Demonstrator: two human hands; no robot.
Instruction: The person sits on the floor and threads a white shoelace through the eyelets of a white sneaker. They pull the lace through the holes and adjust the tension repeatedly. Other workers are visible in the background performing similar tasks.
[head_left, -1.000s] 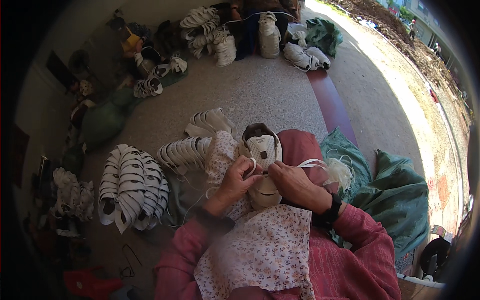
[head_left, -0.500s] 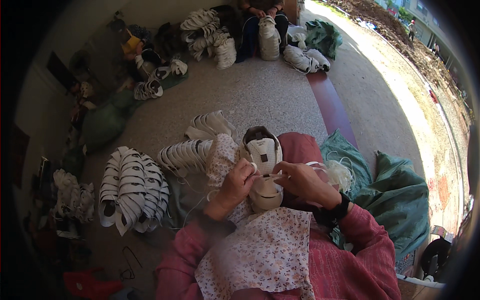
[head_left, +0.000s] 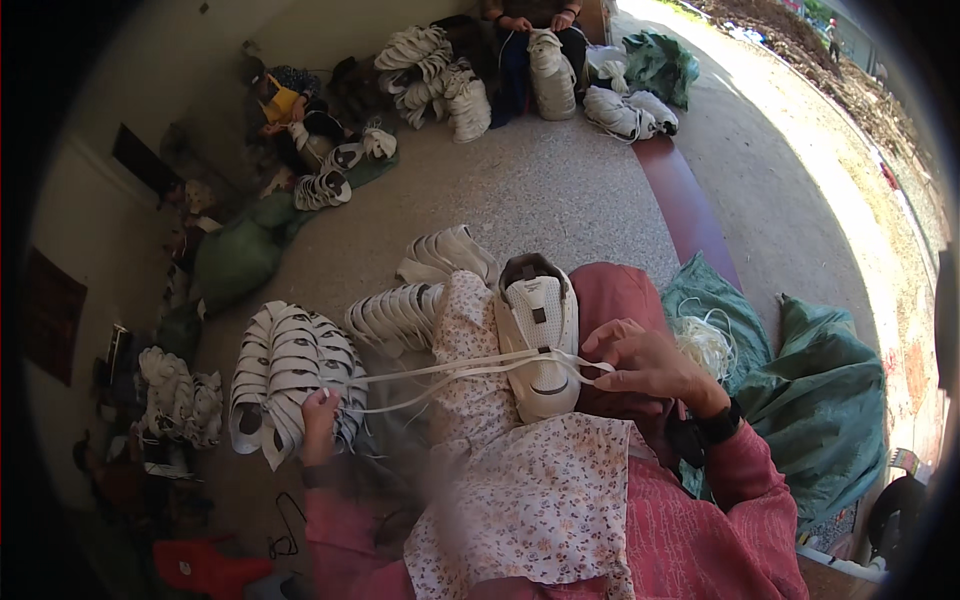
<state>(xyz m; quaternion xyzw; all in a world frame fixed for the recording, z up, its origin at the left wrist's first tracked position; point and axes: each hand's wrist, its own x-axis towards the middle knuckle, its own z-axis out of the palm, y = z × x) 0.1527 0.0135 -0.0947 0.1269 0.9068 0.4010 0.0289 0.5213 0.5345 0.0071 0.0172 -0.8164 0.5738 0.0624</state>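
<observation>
A white shoe upper (head_left: 540,335) lies on my lap, over a floral cloth (head_left: 520,490). A white lace (head_left: 450,372) runs through it, stretched tight to the left. My left hand (head_left: 320,418) grips the lace's far end, out beside a stack of white shoe uppers (head_left: 290,375). My right hand (head_left: 640,360) pinches the lace at the shoe's right side, fingers pressed against the upper.
More rows of white uppers (head_left: 400,315) lie on the concrete floor by my knee. Green sacks (head_left: 800,390) with loose white laces (head_left: 705,345) sit at my right. Another person (head_left: 535,30) sits at the far end among piles of uppers (head_left: 430,70).
Both hands were together at the shoe's front. My left hand has since swept out to the left, pulling the lace taut through the upper. The right hand stayed at the shoe.
</observation>
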